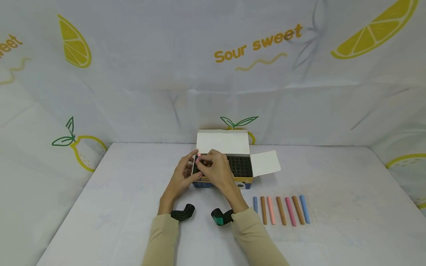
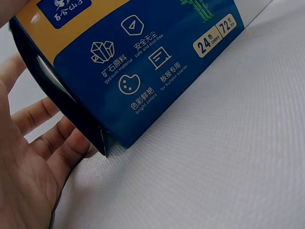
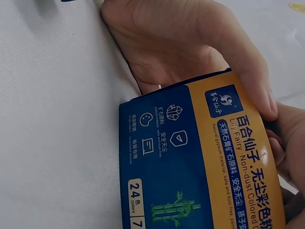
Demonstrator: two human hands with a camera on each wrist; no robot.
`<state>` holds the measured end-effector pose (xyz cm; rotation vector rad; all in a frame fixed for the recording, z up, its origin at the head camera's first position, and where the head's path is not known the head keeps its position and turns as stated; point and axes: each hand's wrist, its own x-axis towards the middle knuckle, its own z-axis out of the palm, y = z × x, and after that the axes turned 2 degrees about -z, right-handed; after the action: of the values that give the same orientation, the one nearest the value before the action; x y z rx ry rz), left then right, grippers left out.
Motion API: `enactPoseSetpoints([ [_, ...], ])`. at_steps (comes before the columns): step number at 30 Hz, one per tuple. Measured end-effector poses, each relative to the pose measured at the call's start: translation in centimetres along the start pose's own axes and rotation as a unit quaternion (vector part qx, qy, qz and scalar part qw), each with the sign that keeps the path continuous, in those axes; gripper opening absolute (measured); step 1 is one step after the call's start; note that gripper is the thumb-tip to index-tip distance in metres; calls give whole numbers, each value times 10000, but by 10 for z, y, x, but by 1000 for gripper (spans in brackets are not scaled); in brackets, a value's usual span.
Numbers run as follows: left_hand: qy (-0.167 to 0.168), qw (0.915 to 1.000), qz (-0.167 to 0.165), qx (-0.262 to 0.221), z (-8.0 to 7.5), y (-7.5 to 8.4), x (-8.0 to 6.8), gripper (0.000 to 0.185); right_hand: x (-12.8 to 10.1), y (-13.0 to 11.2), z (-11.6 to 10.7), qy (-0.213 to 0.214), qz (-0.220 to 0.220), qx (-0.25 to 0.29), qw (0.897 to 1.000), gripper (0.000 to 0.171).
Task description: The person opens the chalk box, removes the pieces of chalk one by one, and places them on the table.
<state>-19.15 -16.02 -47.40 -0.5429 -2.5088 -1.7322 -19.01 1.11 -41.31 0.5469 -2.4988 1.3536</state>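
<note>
An open blue and yellow chalk box (image 1: 244, 180) stands on the table, its dark insert (image 1: 241, 166) full of round holes. My left hand (image 1: 181, 173) holds the box's left end, thumb at the near top edge and fingers along the side. Over that same end, my right hand (image 1: 216, 168) pinches a small pink chalk stick (image 1: 197, 160) between thumb and forefinger; most of it is hidden. A lighter pink tip (image 1: 199, 154) shows just behind it. In the right wrist view, the left thumb (image 3: 259, 90) lies over the box's upper edge.
To the right of the right forearm, several chalk sticks (image 1: 281, 210) in blue, brown and pink lie in a row. The box's back lid (image 1: 223, 141) stands raised, and a white side flap (image 1: 265, 163) sticks out rightward. A printed cloth (image 1: 159, 74) hangs behind the table.
</note>
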Motion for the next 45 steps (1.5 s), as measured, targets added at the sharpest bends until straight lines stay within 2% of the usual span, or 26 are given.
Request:
enactPoseSetpoints([
  [9,-9,9999,11,-107,0,0,0,76,-1,-1,0,-18,8,-143,9999,21],
  [21,1,10000,26,33,2,-2,-1,76,-2,-2,0,-143,412,-291,9986,26],
  [28,3,10000,8,29,1,-1,-1,75,-2,-1,0,-202,235,-358,9989,25],
  [39,17,10000,60,23,0,-2,0,76,0,-2,-2,72,370,-17,9993,23],
  [45,30,10000,38,5,0,-2,0,74,2,-1,-1,392,397,613,9966,22],
])
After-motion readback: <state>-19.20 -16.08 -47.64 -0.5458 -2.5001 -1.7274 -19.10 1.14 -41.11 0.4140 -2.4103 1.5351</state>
